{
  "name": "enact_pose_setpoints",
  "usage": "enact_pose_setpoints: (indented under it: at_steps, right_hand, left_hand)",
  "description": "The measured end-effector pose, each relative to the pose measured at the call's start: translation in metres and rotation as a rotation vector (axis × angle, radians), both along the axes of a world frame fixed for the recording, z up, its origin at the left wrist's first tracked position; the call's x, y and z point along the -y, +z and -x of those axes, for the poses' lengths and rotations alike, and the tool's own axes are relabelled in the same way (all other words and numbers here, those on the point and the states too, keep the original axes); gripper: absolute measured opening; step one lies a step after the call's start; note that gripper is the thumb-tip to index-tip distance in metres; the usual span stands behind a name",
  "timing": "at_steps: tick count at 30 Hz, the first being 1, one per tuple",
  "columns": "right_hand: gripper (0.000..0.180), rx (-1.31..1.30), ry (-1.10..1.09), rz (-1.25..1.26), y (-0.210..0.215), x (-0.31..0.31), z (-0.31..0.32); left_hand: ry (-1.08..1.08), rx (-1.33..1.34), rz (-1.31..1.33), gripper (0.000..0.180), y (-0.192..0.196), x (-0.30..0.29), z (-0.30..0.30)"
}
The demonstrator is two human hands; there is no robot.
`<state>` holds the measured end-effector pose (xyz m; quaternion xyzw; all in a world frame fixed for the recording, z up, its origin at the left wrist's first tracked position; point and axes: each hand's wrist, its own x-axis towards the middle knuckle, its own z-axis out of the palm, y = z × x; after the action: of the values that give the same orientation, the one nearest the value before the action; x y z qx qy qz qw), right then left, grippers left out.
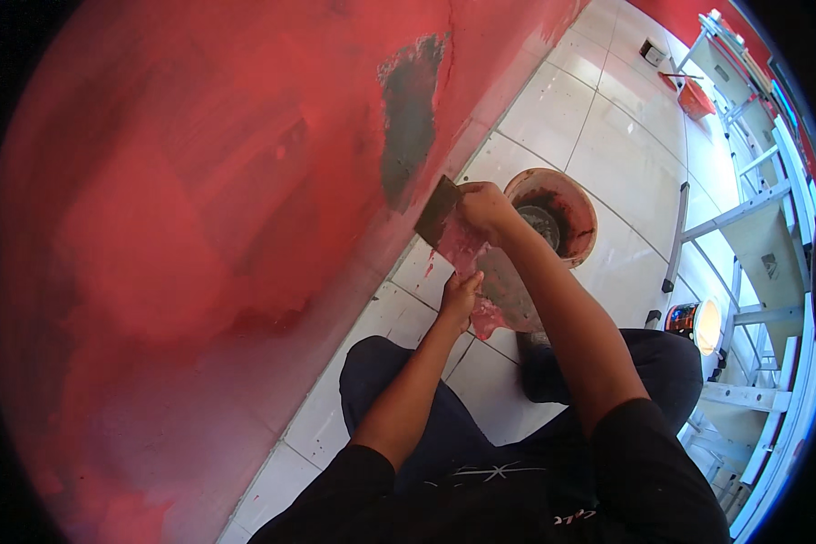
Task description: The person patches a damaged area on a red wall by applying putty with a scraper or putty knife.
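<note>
Left hand (461,301): fingers closed narrow at the left side of a smeared grey plate (517,295), exact hold partly covered by paste. The plate is just right of those fingers; pink paste (488,321) is bunched on its lower edge, just below and right of the fingertips. Right hand (486,208): fingers curled tight round a flat scraper, its dark blade (436,214) sticking out left of the knuckles; finger detail underneath can't be told. More pink material lies between the two hands. For what looks like blade wiping or loading: plate should be held firm and level, blade drawn at a low angle in one clean pass, loose paste pulled in from the lower edge before it drops, left fingertips kept out of the blade's path. Bucket (584,210) is just right of the right hand, past the wrist, so drips are best caught over it. Red wall (208,227) stands left of both hands; its rough grey patch (410,127) is above and left of the right-hand fingers. Farther right of the fingers: white pot (692,325), metal frame (743,215); well beyond them, red container (696,99).
</note>
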<state>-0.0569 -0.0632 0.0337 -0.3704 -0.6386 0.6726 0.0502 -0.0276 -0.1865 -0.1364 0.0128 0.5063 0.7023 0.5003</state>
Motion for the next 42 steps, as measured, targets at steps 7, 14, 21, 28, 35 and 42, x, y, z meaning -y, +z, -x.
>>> enact_pose_setpoints:
  at_steps: [7, 14, 21, 28, 35, 42]
  right_hand:
    - [0.016, -0.07, 0.014, -0.019, -0.011, -0.036, 0.027]
    - [0.02, -0.351, -0.123, 0.096, 0.042, 0.015, 0.015]
    - [0.037, -0.378, 0.177, -0.205, 0.08, 0.035, -0.021]
    - [0.044, -0.243, 0.486, -0.195, 0.074, 0.0, -0.084]
    - [0.037, -0.176, 0.483, -1.068, 0.145, -0.063, -0.11]
    - [0.055, -0.321, 0.791, -1.623, 0.077, -0.048, -0.151]
  left_hand:
    - [0.027, 0.044, -0.115, 0.024, 0.038, -0.006, -0.015]
    - [0.044, 0.034, -0.14, 0.024, 0.041, -0.012, -0.019]
    - [-0.058, 0.032, -0.179, 0.021, 0.021, -0.031, -0.035]
    - [0.002, 0.105, -0.173, 0.019, 0.036, -0.043, -0.025]
    - [-0.015, 0.153, -0.165, 0.026, 0.087, -0.01, 0.024]
    - [-0.151, 0.453, -0.38, 0.039, 0.13, 0.001, 0.011]
